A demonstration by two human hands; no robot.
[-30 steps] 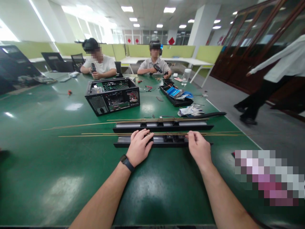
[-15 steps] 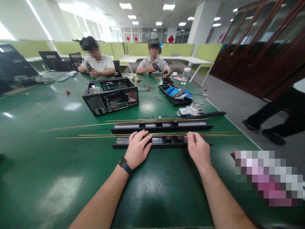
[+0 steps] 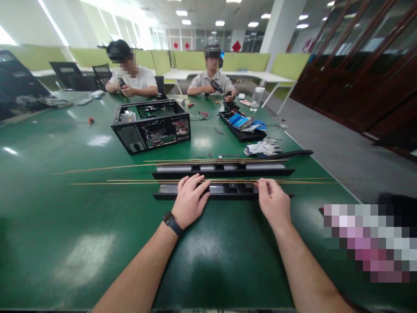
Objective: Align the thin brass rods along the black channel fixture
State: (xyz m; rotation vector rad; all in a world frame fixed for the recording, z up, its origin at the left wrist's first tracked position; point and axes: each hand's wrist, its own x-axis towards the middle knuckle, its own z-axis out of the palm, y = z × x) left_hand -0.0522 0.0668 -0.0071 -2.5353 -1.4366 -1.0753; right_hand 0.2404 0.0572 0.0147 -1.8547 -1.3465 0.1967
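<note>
Thin golden rods lie along the length of a black trough on a green table, directly in front of us. Their long axis runs left to right, nearly parallel to the trough, and they reach well past both its ends. Neither hand is nearer: both are at the rods, which cross under our left fingers and meet the fingertips of our right hand.

Our left hand lies palm down over the left half of the trough, its fingers slightly spread across the rods; the thumb points right. A dark watch circles that wrist. Our right hand is at the trough's right part, turned inward, with thumb and forefinger seeming to pinch the rods and the other fingers curled. How many rods are between those tips, we cannot tell. Both forearms come up from the lower edge and slant inward.

Just beyond lies a second black trough, with more golden rods along it. Farther back we find white gloves at right and a computer case at left. Across the table sit two people, one holding a power drill.
</note>
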